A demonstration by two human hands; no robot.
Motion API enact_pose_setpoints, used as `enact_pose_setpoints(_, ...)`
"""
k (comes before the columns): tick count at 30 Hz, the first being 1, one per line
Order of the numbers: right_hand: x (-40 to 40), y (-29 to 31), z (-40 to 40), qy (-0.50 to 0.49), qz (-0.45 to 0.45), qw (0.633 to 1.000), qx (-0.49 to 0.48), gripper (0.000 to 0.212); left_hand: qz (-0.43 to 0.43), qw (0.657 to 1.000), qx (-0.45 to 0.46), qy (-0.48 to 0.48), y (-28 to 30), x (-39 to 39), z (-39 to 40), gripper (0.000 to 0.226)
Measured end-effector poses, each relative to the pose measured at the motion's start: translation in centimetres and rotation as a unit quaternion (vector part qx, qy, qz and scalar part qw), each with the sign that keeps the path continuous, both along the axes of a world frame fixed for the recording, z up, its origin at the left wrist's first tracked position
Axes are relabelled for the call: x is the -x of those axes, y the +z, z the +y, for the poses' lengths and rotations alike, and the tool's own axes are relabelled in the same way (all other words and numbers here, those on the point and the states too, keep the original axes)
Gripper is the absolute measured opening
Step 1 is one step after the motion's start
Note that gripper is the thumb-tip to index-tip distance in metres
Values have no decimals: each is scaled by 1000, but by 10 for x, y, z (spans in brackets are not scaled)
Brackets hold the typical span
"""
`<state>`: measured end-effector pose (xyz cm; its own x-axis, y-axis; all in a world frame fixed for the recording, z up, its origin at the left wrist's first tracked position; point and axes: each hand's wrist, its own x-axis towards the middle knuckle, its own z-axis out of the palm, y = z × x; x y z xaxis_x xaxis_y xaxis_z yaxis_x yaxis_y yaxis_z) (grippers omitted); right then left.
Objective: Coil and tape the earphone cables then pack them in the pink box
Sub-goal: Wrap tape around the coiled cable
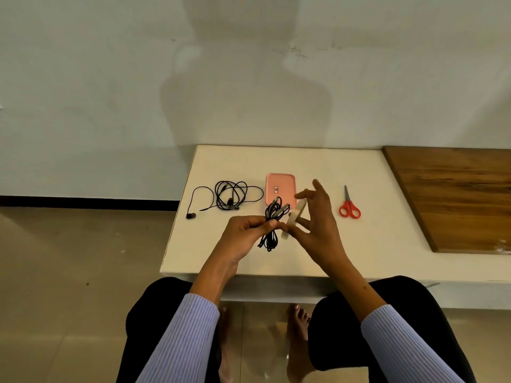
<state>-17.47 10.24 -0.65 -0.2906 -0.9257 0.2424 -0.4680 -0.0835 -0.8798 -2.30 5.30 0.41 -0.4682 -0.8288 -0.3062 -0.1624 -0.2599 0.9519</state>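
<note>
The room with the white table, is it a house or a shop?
Probably a room in a house, though that's a guess: a low white table against a bare wall, a tiled floor, and the person sits barefoot.

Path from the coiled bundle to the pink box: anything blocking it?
Mostly the box itself: the pink box lies closed on the table, lid on, just behind the coiled cable pinched in the left hand. The right hand holds the tape roll beside it. Nothing else lies between.
</note>
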Motion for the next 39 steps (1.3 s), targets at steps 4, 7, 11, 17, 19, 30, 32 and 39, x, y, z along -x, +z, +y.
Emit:
enact_pose_setpoints(4,1,-5,-2,34,-68,997,-33,98,29,999,-18,38,-3,4,-2,16)
enact_pose_setpoints(7,3,-12,-3,106,-41,991,-70,83,80,994,-55,40,-4,5,-4,19)
enact_pose_setpoints(11,-1,-10,-1,114,7,990,-84,73,73,994,-66,37,-7,6,-5,18)
enact_pose_setpoints(17,3,-7,3,11,12,990,-137,24,76,984,-113,111,-10,2,-15,18)
enact_pose_setpoints(19,-2,-6,4,36,-21,987,-156,16,75,983,-118,118,-12,2,-16,21)
enact_pose_setpoints(30,-19,5,4,-33,-183,962,-197,26,93,981,-94,144,-7,9,-6,15)
enact_pose_setpoints(32,-18,6,4,-47,-210,955,-205,28,93,982,-88,138,-7,10,-5,13)
enact_pose_setpoints(39,-15,11,7,-32,-242,952,-184,28,98,980,-85,151,-5,11,-3,12)
